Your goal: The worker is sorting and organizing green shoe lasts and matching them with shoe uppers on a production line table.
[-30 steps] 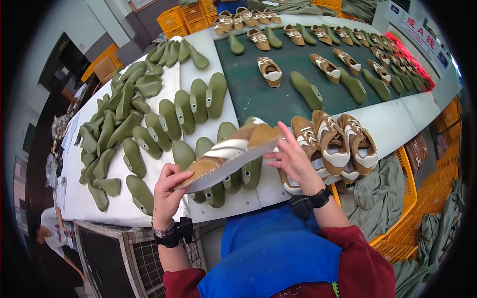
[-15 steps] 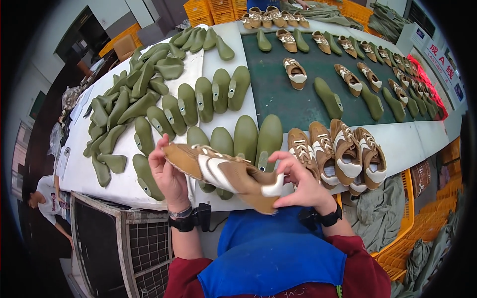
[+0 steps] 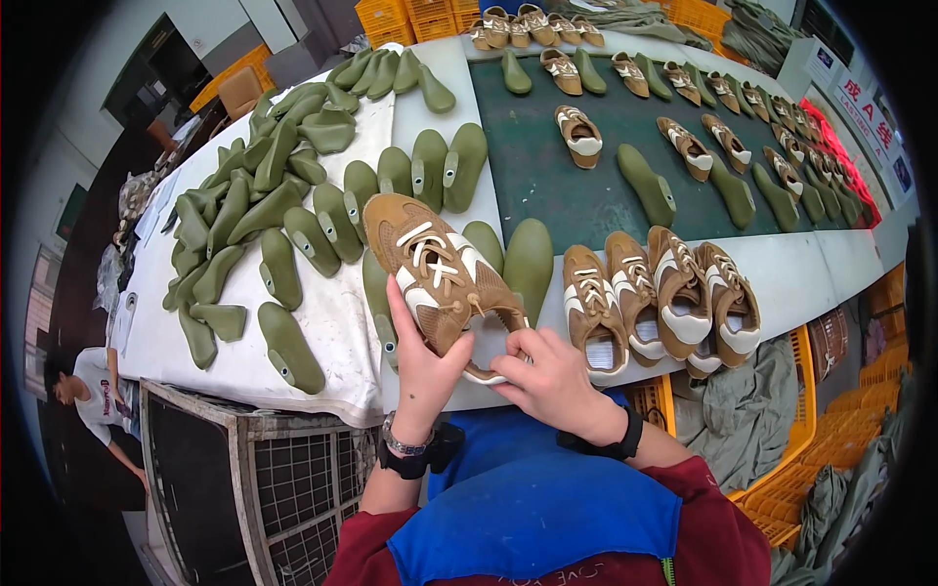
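Between my hands is a brown and white sneaker, its toe pointing up and to the left and its laces facing me. My left hand grips its side, thumb beside the opening. The fingers of my right hand pinch the rim at the heel. Behind the shoe, green shoe lasts stand on the white tabletop, partly covered by it. To the right of my right hand several matching sneakers stand in a row.
Loose green lasts lie heaped on a white cloth at the left. Sneakers and lasts sit in rows on a green belt at the far right. Below the table are a wire-sided cart and yellow crates. Another person is at far left.
The sneaker has turned from a side view to laces facing me, its toe swinging up. My left hand has moved right and down along it; my right hand has shifted left at the heel.
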### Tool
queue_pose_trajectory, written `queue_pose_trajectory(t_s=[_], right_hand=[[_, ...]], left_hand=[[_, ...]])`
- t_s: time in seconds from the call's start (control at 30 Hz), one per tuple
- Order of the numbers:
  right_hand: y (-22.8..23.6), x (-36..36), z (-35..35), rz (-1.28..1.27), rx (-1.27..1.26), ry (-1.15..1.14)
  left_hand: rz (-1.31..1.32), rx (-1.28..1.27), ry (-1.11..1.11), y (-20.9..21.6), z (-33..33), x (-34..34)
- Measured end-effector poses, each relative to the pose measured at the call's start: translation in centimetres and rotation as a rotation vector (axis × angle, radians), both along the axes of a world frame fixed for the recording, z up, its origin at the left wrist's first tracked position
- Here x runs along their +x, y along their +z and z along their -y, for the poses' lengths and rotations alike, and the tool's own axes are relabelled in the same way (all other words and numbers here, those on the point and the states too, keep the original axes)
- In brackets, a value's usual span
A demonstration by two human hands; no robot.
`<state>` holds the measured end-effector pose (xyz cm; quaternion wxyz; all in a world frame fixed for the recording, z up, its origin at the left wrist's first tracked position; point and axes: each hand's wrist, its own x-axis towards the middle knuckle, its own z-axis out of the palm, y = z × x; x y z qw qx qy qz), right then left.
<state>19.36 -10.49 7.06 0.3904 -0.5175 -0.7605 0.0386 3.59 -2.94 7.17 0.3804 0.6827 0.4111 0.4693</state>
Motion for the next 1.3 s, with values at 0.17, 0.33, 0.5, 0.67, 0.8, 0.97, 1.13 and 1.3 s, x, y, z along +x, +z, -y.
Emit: queue_pose_trajectory(t_s=[0.17,0.33,0.5,0.67,0.8,0.97,1.13,1.3], right_hand=[[-0.2,0.3,-0.1,-0.113,-0.034,0.059],[0.9,1.8,-0.5,-0.564,-0.212,0.127],[1.4,2.8,-2.0,-0.367,-0.127,-0.053],[0.3,2.4,-2.3,-0.251,-0.082,-0.088],[-0.1,2.2,-2.4,-0.305,-0.036,-0.137],[0.3,2.0,-2.6,-0.218,0.088,-0.101],[0.0,1.5,-2.3,-0.303,0.101,-0.112],[-0.4,1.4,-2.6,-0.38,0.083,-0.089]], left_hand=[[-0.018,-0.059,0.016,0.2,0.0,-0.2],[0.072,-0.175,-0.057,-0.4,0.1,-0.8],[-0.016,-0.189,-0.151,0.2,1.1,0.0],[-0.149,-0.074,-0.128,-0.4,0.7,-0.3],[-0.229,-0.018,-0.144,-0.1,0.9,-0.3],[-0.201,-0.181,-0.188,-0.1,1.0,-0.2],[0.572,-0.583,-0.324,-1.9,0.5,0.0],[0.475,-0.668,-0.317,-2.5,0.0,-0.4]])
